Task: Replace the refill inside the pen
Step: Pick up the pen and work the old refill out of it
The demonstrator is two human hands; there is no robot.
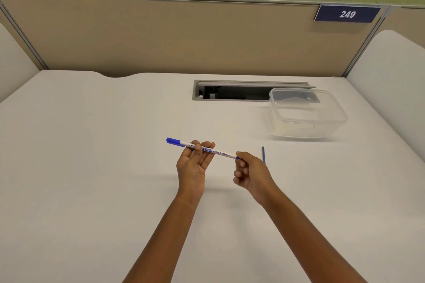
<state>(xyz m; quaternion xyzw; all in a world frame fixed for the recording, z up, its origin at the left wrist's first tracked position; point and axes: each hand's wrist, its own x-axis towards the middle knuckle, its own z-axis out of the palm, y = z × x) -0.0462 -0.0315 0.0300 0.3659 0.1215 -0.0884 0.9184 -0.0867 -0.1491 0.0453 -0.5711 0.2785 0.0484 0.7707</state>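
Here the left hand (193, 165) grips the pen (218, 152) mid-barrel, while the right hand (250, 172) seemingly pinches its end.

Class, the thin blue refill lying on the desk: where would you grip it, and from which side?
Pinch the refill at its far half, from above and the right: it lies flat on the desk, pointing away, its near end behind the right hand.

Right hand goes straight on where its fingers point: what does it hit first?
The pen, whose blue end the right hand pinches; beyond it, probably the left hand gripping the barrel.
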